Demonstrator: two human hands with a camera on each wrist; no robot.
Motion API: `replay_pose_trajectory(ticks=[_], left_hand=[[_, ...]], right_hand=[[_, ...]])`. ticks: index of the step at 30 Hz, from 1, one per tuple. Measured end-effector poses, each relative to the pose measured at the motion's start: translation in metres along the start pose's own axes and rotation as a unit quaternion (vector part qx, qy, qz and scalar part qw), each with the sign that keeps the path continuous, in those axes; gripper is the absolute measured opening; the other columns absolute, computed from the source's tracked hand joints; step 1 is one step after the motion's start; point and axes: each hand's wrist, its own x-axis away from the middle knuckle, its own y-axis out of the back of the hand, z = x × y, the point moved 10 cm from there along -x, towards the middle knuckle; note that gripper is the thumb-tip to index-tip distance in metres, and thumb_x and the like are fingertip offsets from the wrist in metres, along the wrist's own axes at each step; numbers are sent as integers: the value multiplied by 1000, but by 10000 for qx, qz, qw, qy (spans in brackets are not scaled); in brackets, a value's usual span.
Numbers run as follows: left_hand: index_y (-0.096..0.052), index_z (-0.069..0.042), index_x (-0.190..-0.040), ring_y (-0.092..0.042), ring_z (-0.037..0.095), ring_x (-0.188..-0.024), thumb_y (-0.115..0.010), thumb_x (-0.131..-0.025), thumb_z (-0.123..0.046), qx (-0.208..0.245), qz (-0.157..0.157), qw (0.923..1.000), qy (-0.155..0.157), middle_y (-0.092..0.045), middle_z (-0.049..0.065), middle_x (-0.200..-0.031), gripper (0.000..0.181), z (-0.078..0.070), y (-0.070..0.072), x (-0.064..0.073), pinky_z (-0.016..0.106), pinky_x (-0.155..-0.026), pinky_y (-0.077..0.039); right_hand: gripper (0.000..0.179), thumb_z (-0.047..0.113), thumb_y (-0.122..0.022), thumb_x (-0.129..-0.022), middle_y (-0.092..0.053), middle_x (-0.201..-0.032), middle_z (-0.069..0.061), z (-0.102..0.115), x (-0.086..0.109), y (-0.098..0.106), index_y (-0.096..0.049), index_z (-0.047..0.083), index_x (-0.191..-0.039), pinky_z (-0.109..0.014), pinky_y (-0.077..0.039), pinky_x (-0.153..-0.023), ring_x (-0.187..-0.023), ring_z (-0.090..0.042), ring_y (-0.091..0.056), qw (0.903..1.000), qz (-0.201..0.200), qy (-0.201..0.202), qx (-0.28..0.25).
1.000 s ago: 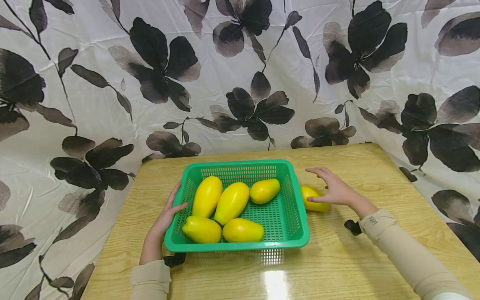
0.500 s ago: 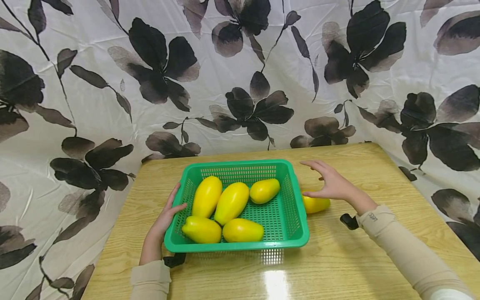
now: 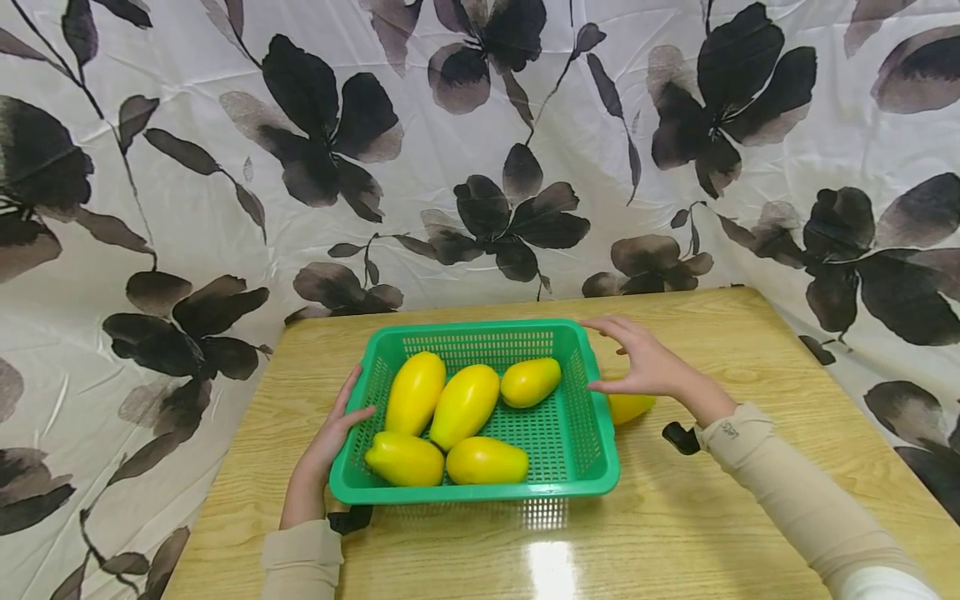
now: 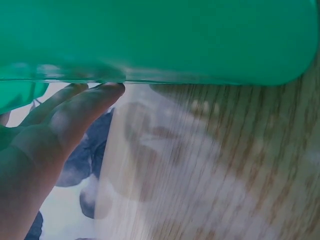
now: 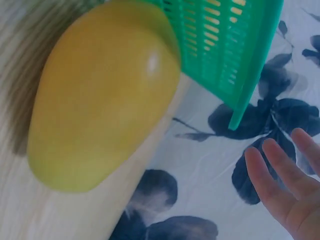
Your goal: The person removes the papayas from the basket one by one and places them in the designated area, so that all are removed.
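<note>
Flowery cloth [image 3: 427, 283] hangs behind the table [image 3: 442, 558] holding the green basket [image 3: 472, 495]. At nine o'clock, the left hand [image 3: 330, 440] pinches its edge; at two, the right hand [image 3: 643, 358], fingers spread, hangs over a yellow fruit [image 3: 628, 409]. Two even grips should help.

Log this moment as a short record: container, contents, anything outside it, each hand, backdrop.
Container: green basket on a wooden table
Inside: five yellow fruits
Outside: one loose fruit, right of the basket, partly hidden in the head view
Left hand: holds the basket's left rim, thumb over it
Right hand: by the right rim, holding nothing; contact with the rim unclear
Backdrop: white cloth with dark flowers
</note>
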Motion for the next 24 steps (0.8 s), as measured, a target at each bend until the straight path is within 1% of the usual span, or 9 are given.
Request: replay_pose_trajectory(ticks=[5,10,15,18,24], left_hand=[[1,-31,-148,-11,30,-135,-43,-96,-14,41,8,10000,1,10,-1,-152,70,1,0,0,50,-102,-22],[1,-31,-148,-11,30,-135,-43,-95,-13,37,4,10000,-28,10,-1,-152,71,0,1,0,49,-103,-21],[2,-31,-148,-12,31,-135,-43,-96,-14,27,31,10000,-68,10,0,-152,71,0,0,1,49,-102,-22],[2,-31,-148,-13,31,-135,-43,-96,-14,30,35,10000,-78,9,0,-152,70,0,1,1,49,-102,-22],[2,-31,-148,-11,31,-135,-43,-96,-14,4,46,9999,-109,9,1,-152,70,0,0,0,50,-103,-21]], right_hand=[[84,34,-80,-67,-39,-135,-15,8,-7,-8,-39,9,-137,-50,-46,-80,-115,-35,-42,9999,127,47,-47],[83,37,-79,-68,-39,-136,-13,15,-17,-18,-40,10,-137,-47,-47,-81,-117,-32,-41,9996,212,105,-168],[83,39,-79,-67,-40,-135,-12,18,-26,-29,-41,14,-136,-43,-48,-78,-117,-31,-42,9994,249,191,-139],[83,41,-78,-68,-41,-135,-11,19,-29,-36,-41,14,-137,-44,-47,-79,-117,-31,-42,9991,344,195,-130],[82,41,-76,-68,-42,-135,-10,19,-35,-45,-42,10,-136,-53,-36,-93,-120,-29,-40,9985,495,236,-64]])
